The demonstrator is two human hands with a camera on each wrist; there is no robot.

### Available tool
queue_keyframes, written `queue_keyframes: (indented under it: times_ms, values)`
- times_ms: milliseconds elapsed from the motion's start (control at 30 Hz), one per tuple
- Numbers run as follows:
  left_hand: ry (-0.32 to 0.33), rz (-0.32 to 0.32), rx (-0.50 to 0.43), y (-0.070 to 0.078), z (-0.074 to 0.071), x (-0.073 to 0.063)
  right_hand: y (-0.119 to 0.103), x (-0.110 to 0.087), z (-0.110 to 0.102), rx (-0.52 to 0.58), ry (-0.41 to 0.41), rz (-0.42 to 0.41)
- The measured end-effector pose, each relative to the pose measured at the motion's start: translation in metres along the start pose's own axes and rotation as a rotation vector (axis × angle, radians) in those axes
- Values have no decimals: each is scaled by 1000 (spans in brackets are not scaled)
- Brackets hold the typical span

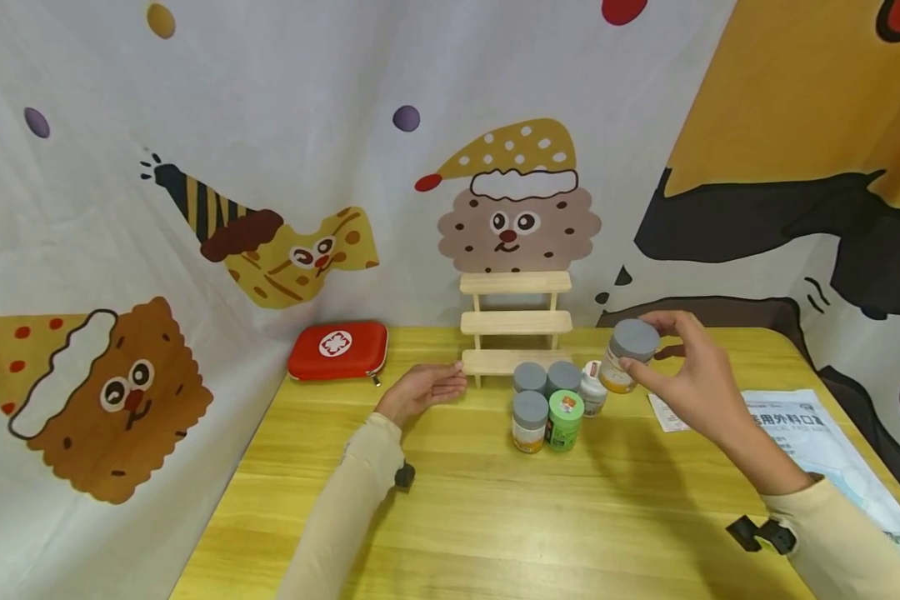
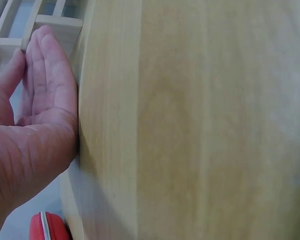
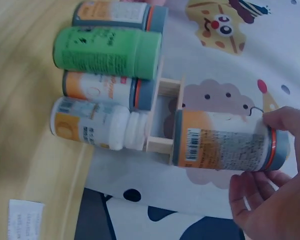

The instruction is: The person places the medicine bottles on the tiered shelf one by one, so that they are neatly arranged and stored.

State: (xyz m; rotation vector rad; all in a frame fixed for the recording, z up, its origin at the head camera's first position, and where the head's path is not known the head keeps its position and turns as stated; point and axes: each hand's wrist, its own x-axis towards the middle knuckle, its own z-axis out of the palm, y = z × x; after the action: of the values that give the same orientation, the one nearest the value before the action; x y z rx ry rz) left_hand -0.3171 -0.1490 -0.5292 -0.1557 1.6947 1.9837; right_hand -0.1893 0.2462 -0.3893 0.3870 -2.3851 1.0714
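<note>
My right hand [image 1: 693, 379] grips a grey-lidded pill bottle [image 1: 630, 354] near its lid, holding it up over the right side of the table. In the right wrist view, that bottle's orange and white label with a barcode faces the camera. A three-step wooden display rack [image 1: 516, 322] stands against the backdrop. With fingers nearly straight, my left hand [image 1: 424, 392] has its fingertips right at the left end of the lowest step. Grouped before the rack are several grey-lidded bottles [image 1: 529, 421], a green bottle [image 1: 565, 421] and a white-capped bottle [image 1: 592, 387].
A red zip case [image 1: 337, 350] lies at the table's back left. On the right are a small white paper slip [image 1: 667, 414] and a blue-white mask packet [image 1: 817, 450]. A cartoon-printed cloth [image 1: 412, 208] hangs behind the wooden table [image 1: 480, 525].
</note>
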Motion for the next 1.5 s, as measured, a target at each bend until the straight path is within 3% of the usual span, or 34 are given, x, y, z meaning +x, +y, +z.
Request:
queue_keyframes:
  times_ms: [333, 733, 933, 1200, 1500]
  values:
    - [1, -8, -17, 0, 1, 2, -4, 30, 2, 68, 138, -126]
    - [-29, -6, -40, 1, 4, 3, -15, 54, 14, 138, 136, -146]
    - [-22, -6, -46, 3, 4, 4, -11, 67, 24, 231, 121, -97]
    - [-21, -17, -49, 4, 6, 5, -11, 84, 35, 276, 90, -11]
    - [6, -31, -48, -1, -1, 6, -2, 108, 65, 386, 61, 10]
